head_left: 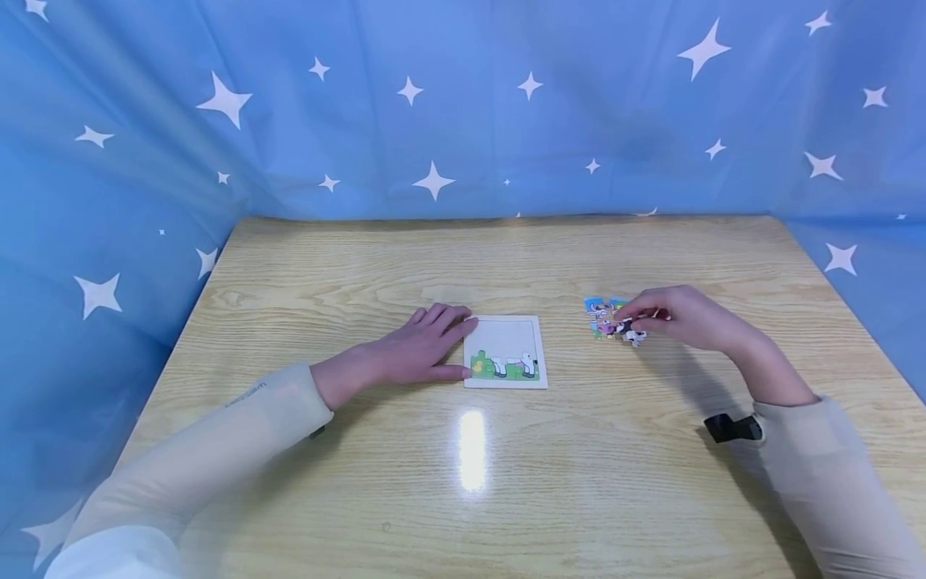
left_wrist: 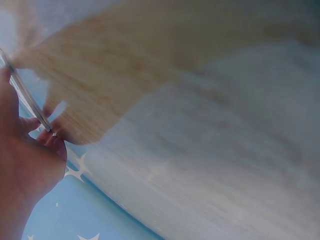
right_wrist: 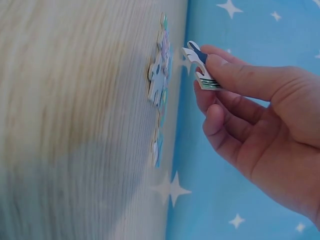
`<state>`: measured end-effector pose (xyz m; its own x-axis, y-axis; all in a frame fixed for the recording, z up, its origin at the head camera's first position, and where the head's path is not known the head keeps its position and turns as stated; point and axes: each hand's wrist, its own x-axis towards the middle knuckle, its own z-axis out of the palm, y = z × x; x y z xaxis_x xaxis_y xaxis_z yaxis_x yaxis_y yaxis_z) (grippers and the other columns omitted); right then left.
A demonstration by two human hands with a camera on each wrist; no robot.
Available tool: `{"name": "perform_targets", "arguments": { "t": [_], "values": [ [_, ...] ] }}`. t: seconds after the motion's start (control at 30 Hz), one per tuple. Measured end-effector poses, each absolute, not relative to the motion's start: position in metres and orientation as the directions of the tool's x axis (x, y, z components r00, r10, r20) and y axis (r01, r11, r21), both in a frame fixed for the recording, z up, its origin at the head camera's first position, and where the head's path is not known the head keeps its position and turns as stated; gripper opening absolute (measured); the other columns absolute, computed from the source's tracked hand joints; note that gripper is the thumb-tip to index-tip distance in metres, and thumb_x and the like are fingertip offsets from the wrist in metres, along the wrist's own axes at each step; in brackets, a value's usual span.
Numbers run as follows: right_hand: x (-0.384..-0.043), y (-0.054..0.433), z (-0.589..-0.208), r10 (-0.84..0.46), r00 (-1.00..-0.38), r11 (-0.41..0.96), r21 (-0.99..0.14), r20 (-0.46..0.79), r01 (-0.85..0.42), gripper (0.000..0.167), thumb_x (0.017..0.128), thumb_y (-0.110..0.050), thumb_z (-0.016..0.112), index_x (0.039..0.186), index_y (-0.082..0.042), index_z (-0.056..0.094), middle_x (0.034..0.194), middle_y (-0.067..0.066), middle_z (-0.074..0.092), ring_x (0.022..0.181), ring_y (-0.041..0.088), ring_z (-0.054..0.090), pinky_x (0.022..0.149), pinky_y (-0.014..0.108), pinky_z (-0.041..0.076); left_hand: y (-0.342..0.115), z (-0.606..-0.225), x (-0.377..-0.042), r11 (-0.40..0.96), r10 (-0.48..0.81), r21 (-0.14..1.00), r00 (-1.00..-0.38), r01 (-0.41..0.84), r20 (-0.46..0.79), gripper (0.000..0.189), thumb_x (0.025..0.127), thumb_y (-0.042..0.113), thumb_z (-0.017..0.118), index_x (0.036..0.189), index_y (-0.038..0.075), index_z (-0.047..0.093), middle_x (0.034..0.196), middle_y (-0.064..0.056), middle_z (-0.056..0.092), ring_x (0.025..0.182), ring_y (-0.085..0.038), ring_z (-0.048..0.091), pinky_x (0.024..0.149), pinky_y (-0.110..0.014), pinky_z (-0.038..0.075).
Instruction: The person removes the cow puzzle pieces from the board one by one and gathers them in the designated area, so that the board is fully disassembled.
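Observation:
A square white puzzle board point(head_left: 506, 338) lies on the table. Along its bottom, fitted pieces point(head_left: 504, 366) show green grass, a small yellow figure and white animal legs. My left hand point(head_left: 427, 346) rests at the board's left side, its index finger and thumb spread and touching the frame. Over to the right, my right hand point(head_left: 683, 315) pinches a puzzle piece point(right_wrist: 205, 81) between thumb and fingers, just above the table. That piece is white with dark patches and a green edge. Several loose puzzle pieces point(head_left: 600, 318) lie beneath and beside the right hand, partly covered by it.
The wooden table point(head_left: 376, 466) carries a bright light reflection in front of the board. Blue curtains point(head_left: 477, 121) with white stars hang behind the table and at both sides.

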<state>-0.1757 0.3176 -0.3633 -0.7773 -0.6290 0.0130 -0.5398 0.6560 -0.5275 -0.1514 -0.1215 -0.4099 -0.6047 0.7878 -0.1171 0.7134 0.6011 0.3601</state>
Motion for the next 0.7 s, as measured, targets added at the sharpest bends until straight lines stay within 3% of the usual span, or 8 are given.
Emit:
{"name": "perform_targets", "arguments": {
  "t": [0.4,0.7],
  "values": [
    [-0.181,0.343,-0.371,-0.534,-0.843,0.710,-0.576,-0.068,-0.404,0.022,0.101,0.010,0.072,0.120,0.000,0.076,0.100,0.001,0.076,0.082,0.010,0.065,0.070,0.028,0.051,-0.120,-0.412,-0.153,0.596,0.792,0.369,-0.598,0.714,-0.122,0.083,0.114,0.049,0.058,0.174,0.001,0.026,0.176,-0.023,0.026,0.162,-0.041,0.024,0.127,-0.064,0.025],
    [-0.189,0.358,-0.381,-0.480,-0.872,0.724,-0.604,-0.095,-0.333,0.016,0.103,0.008,0.071,0.117,0.001,0.074,0.101,0.000,0.075,0.087,0.002,0.063,0.076,0.021,0.050,-0.121,-0.412,-0.152,0.605,0.786,0.365,-0.605,0.708,-0.129,0.083,0.114,0.050,0.058,0.174,0.002,0.026,0.176,-0.022,0.026,0.162,-0.041,0.023,0.127,-0.064,0.024]
  ]
}}
